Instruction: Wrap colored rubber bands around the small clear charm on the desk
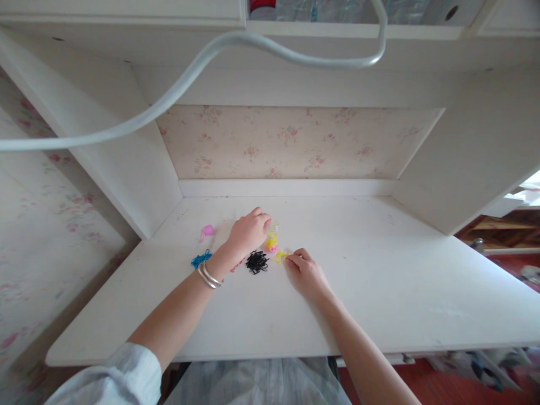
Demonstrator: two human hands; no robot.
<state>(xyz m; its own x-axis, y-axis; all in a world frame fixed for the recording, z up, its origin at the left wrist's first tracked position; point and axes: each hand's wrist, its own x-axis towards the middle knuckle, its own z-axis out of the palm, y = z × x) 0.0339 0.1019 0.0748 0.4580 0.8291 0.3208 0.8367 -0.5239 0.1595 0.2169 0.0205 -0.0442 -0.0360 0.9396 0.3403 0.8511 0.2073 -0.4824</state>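
Observation:
A small clear jar (272, 239) with yellow and pink bits inside stands on the white desk. My left hand (251, 228) reaches over from the left, its fingers closed around the jar's upper part. Just right of the jar's base lie loose yellow rubber bands (280, 257), with the fingertips of my right hand (306, 269) pinched together on their right edge. Directly left of them is a heap of black rubber bands (257, 262). A few red rubber bands (236, 266) show partly behind my left wrist. Blue rubber bands (201, 259) lie farther left.
A pink cup-like piece (207, 230) lies at the desk's left. A white cable (236, 38) hangs across the upper view below a shelf (354, 29). White side panels (464, 140) flank the desk surface (379, 281).

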